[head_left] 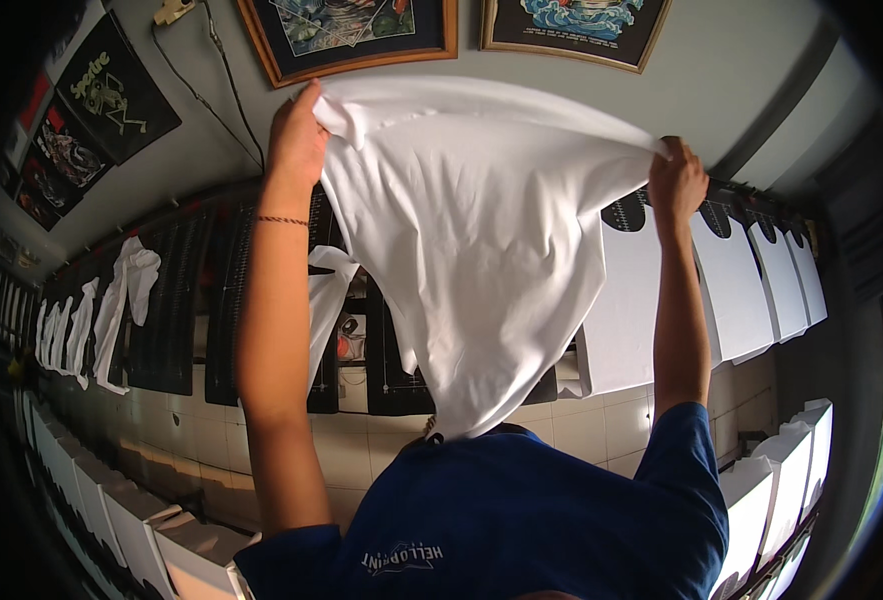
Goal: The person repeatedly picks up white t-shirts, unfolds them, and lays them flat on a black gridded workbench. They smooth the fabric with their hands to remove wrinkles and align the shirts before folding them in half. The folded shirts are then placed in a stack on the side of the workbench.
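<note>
A white garment, apparently a T-shirt (481,220), is stretched wide between my raised hands and hangs in folds toward my chest. My left hand (299,135) is closed on one upper corner. At the opposite corner, my right hand (678,185) grips the cloth with bent fingers. The upper edge bows upward between them, slightly blurred at the right. Behind the garment runs a row of black boards with ruled markings; one black board (398,350) is partly covered by the cloth. Another white cloth (329,290) hangs beside my left forearm.
White cloth covers several boards on the right, including one white-covered board (629,300). Bunched white garments (126,300) lie on boards at the far left. Another white-covered row (776,480) stands behind me. Framed pictures (571,30) and a cable (216,75) hang on the wall.
</note>
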### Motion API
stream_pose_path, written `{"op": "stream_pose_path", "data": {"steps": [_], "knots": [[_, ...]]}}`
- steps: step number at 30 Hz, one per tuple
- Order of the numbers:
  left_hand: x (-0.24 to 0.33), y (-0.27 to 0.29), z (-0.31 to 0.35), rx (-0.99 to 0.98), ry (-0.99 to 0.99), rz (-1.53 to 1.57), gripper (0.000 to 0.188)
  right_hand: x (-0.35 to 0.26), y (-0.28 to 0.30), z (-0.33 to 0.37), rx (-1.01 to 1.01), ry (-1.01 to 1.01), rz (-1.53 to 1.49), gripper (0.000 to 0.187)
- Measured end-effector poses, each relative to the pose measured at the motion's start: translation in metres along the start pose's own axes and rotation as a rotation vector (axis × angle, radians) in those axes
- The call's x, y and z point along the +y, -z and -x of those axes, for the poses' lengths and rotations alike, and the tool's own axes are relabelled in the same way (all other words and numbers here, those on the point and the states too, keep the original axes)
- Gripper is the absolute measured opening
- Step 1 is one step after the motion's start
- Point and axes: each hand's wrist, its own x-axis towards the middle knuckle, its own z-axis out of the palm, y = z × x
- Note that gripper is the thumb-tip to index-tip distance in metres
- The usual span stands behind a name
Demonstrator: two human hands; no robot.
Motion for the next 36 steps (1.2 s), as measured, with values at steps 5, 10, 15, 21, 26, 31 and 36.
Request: {"op": "stream_pose_path", "data": {"steps": [5,10,15,21,26,31,36], "knots": [[0.095,0.003,0.092,-0.104,-0.183,0.134,0.029,0.02,0.099,-0.009,0.512,-0.021,-0.496,0.023],[0.089,0.022,0.251,0.323,-0.162,0.1,0.034,0.058,0.192,0.1,0.436,-0.05,-0.727,0.03],[0.013,0.081,0.321,0.559,0.203,-0.504,0.035,0.064,0.179,0.197,-0.282,-0.086,-0.741,0.017],[-0.099,0.182,0.347,0.286,0.477,-0.535,0.044,0.047,0.104,0.307,-0.93,-0.16,-0.762,0.033],[-0.165,0.276,0.408,0.219,0.865,-0.871,0.044,0.071,0.08,0.376,-1.37,-0.064,-0.62,0.025],[-0.199,0.278,0.428,-0.016,0.8,-1.075,0.054,0.085,0.052,0.399,-1.583,-0.064,-0.744,0.052],[-0.261,0.271,0.381,0.111,0.871,0.096,0.054,0.076,-0.031,0.455,-1.364,-0.963,-0.929,0.066]]}}
